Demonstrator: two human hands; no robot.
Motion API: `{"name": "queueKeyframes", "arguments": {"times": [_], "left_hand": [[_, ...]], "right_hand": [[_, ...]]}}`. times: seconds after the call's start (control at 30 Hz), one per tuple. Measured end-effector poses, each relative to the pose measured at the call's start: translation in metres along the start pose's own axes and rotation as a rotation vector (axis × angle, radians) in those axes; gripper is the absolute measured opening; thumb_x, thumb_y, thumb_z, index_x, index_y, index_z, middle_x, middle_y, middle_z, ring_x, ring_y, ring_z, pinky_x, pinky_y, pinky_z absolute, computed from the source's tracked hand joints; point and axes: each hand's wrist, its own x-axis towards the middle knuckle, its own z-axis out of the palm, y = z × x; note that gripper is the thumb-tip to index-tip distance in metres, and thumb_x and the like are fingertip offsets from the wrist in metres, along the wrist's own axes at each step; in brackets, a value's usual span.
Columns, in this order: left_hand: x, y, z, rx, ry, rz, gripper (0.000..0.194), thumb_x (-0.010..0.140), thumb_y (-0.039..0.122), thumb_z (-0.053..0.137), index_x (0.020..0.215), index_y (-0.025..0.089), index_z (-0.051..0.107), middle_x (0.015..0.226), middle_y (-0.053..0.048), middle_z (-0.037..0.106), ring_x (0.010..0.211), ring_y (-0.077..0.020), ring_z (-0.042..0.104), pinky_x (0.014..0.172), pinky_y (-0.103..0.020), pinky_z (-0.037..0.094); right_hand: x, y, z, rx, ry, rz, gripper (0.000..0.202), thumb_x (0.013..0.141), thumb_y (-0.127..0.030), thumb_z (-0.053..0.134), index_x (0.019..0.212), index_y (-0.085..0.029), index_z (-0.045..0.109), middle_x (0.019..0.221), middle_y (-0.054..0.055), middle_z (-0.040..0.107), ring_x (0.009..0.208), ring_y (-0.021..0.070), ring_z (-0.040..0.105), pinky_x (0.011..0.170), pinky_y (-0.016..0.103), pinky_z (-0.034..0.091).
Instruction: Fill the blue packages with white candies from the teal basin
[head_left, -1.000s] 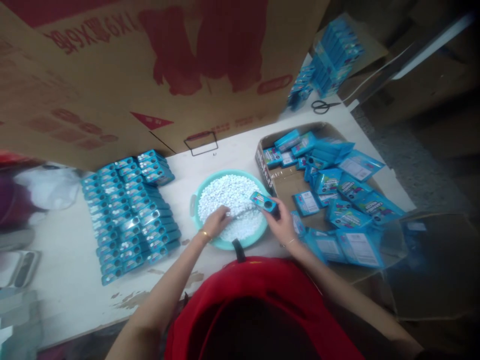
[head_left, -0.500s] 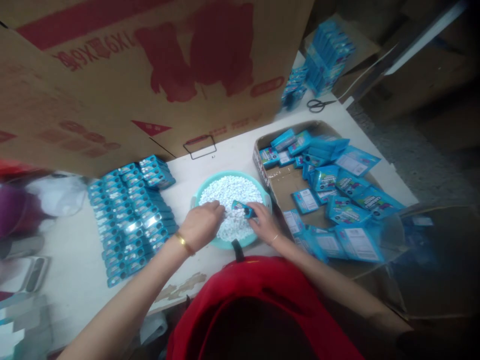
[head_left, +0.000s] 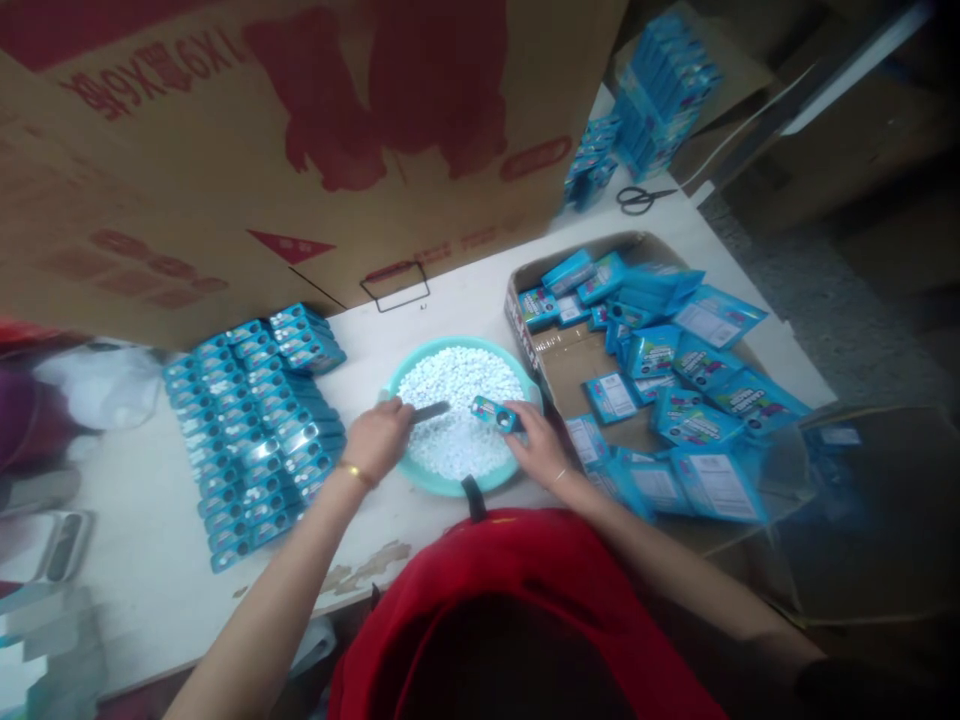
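A turquoise basin full of small white pellets stands on the white table in front of me. At its left rim my left hand is closed on a dark, narrow, flat tool, whose tip lies over the pellets. Above the right part of the basin my right hand grips a small blue box by its right end. The box is tilted, and a dark round spot shows near that end. The fingertips behind the box are partly hidden.
Rows of blue boxes stand left of the basin. On the right, an open carton holds several blue packs. Scissors lie behind it, near stacked blue packs. A large cardboard box walls off the back.
My left hand has moved left, away from the small blue box, and the dark tool now shows. My right hand has moved slightly right, turning the box's printed side toward view.
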Motion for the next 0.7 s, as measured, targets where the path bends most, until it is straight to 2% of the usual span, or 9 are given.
{"name": "queueKeyframes", "arguments": {"times": [0.07,0.17,0.23,0.3,0.37,0.47,0.6,0.7], "left_hand": [[0.015,-0.006,0.042,-0.127,-0.094,-0.073,0.019,0.09,0.021,0.041,0.096,0.014,0.058,0.099,-0.013,0.059,0.091,-0.0248,0.058,0.076,-0.037,0.046],[0.038,0.014,0.093,-0.25,-0.094,-0.074,0.02,0.091,0.023,0.04,0.102,0.016,0.056,0.106,-0.013,0.059,0.1,-0.0238,0.058,0.082,-0.035,0.046],[0.05,0.032,0.112,-0.314,-0.06,-0.059,0.023,0.093,0.026,0.037,0.108,0.018,0.053,0.112,-0.011,0.059,0.104,-0.022,0.057,0.085,-0.034,0.046],[0.055,0.043,0.118,-0.383,-0.029,-0.047,0.025,0.094,0.028,0.037,0.112,0.019,0.051,0.114,-0.01,0.059,0.105,-0.02,0.057,0.088,-0.032,0.046],[0.055,0.041,0.116,-0.442,-0.009,-0.034,0.024,0.094,0.03,0.038,0.111,0.019,0.051,0.111,-0.008,0.061,0.102,-0.0181,0.058,0.088,-0.03,0.046],[0.044,0.022,0.101,-0.507,0.017,-0.007,0.024,0.093,0.033,0.04,0.108,0.02,0.052,0.106,-0.006,0.062,0.096,-0.0167,0.059,0.086,-0.029,0.047],[0.018,-0.006,0.061,-0.579,0.113,0.103,0.024,0.091,0.033,0.043,0.107,0.019,0.053,0.101,-0.007,0.061,0.093,-0.0178,0.058,0.087,-0.033,0.047],[-0.001,-0.012,0.023,-0.536,0.122,0.209,0.023,0.091,0.032,0.043,0.106,0.019,0.054,0.099,-0.007,0.061,0.09,-0.0171,0.058,0.084,-0.032,0.048]], "right_hand": [[0.0,-0.002,-0.004,0.019,0.02,0.045,0.036,0.083,-0.02,0.054,0.119,-0.022,0.053,0.115,0.011,0.063,0.111,0.0251,0.058,0.096,0.043,0.049],[0.001,-0.005,-0.007,0.062,0.052,0.157,0.035,0.082,-0.03,0.061,0.115,-0.022,0.056,0.109,0.009,0.066,0.102,0.0243,0.062,0.091,0.041,0.051],[0.001,-0.005,-0.006,0.114,0.067,0.247,0.038,0.079,-0.037,0.064,0.113,-0.021,0.058,0.104,0.008,0.068,0.096,0.0241,0.064,0.088,0.04,0.053],[-0.001,-0.004,-0.005,0.18,0.063,0.317,0.041,0.077,-0.041,0.066,0.111,-0.019,0.058,0.1,0.007,0.069,0.092,0.0236,0.066,0.085,0.04,0.054],[-0.004,-0.004,-0.005,0.22,0.049,0.339,0.042,0.076,-0.042,0.067,0.11,-0.018,0.058,0.1,0.007,0.069,0.091,0.0235,0.066,0.084,0.04,0.055],[-0.009,-0.004,-0.009,0.189,0.027,0.288,0.039,0.077,-0.039,0.066,0.11,-0.02,0.058,0.104,0.008,0.068,0.096,0.0241,0.065,0.087,0.04,0.053],[-0.013,-0.004,-0.01,0.099,0.02,0.177,0.035,0.08,-0.034,0.063,0.113,-0.023,0.057,0.109,0.008,0.066,0.103,0.0245,0.062,0.091,0.041,0.051],[-0.009,-0.005,-0.004,0.064,0.014,0.108,0.035,0.082,-0.029,0.06,0.116,-0.023,0.055,0.112,0.009,0.064,0.107,0.0249,0.06,0.093,0.042,0.05]]}}
